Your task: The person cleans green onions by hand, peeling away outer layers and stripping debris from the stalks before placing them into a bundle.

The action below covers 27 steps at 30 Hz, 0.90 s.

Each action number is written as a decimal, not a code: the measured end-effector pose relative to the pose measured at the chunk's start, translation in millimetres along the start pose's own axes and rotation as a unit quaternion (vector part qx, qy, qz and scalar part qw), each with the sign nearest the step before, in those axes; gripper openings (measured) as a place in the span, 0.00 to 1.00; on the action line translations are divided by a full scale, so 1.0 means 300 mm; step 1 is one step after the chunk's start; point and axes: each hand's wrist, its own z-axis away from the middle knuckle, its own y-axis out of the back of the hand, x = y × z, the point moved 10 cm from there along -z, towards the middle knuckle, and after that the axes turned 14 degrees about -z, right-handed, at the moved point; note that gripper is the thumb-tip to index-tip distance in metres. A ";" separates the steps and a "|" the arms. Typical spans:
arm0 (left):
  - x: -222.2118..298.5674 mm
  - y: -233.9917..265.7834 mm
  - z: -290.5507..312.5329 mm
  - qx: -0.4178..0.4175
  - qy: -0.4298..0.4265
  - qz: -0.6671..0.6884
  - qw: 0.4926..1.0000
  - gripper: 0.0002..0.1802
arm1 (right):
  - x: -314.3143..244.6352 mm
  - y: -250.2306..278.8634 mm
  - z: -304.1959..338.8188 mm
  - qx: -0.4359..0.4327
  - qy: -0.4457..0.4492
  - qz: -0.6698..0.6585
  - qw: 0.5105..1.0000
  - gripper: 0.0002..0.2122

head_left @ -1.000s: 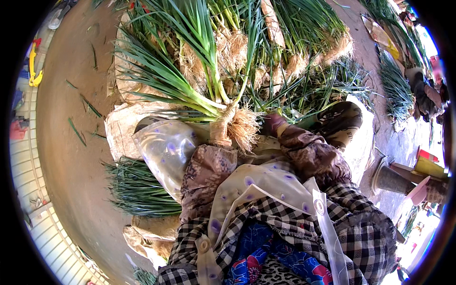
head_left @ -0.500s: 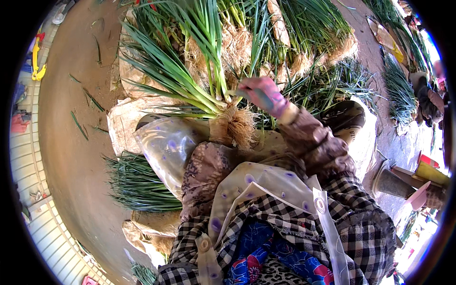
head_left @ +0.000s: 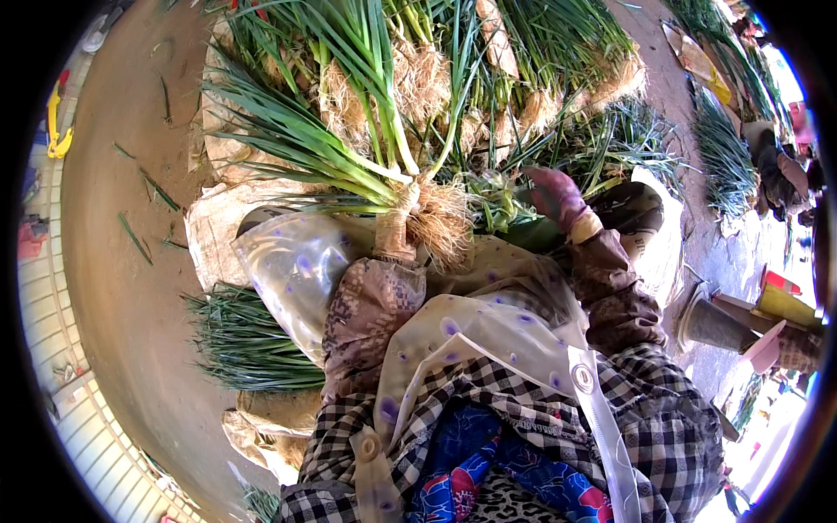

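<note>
My left hand (head_left: 395,232) is closed around the root end of a bunch of scallions (head_left: 377,179), partly hidden by the stalks and roots. Their green leaves fan out toward the far left, and a tangle of pale roots (head_left: 443,225) hangs on the right side of the hand. Away to the right, my right hand (head_left: 558,196) is apart from the bunch, above my lap. Motion smears its fingers, so their grip is unclear. Limp, peeled-looking leaves (head_left: 499,202) lie right beside its fingertips.
Beyond my hands lies a heap of rooted scallions (head_left: 423,83). Loose leaf scraps (head_left: 623,144) are piled at the right. A neat green bundle (head_left: 253,338) sits at my left. Farther right are another bundle (head_left: 724,157) and a dark bucket (head_left: 715,322).
My right hand has moved from the stalks of the held bunch to the right and slightly nearer me. One stalk now stands apart, leaning right. My left hand keeps its grip.
</note>
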 end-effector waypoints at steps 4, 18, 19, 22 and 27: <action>-0.002 -0.009 0.021 -0.043 0.023 0.085 0.995 0.14 | -0.100 -0.157 -0.198 -0.040 -0.159 -0.507 0.846 0.22; 0.090 -0.047 0.058 -0.037 0.036 0.195 0.979 0.25 | -0.278 -0.288 -0.308 0.022 -0.042 -0.665 0.745 0.11; 0.090 -0.025 0.046 -0.024 0.018 0.215 0.976 0.23 | -0.278 -0.299 -0.290 0.022 -0.052 -0.709 0.703 0.10; 0.069 0.067 0.001 -0.003 0.005 0.120 0.993 0.19 | -0.384 -0.254 -0.280 -0.015 0.085 -0.632 0.770 0.07; 0.051 0.051 -0.007 -0.044 0.026 0.084 0.995 0.16 | -0.376 -0.213 -0.275 -0.063 -0.011 -0.653 0.755 0.10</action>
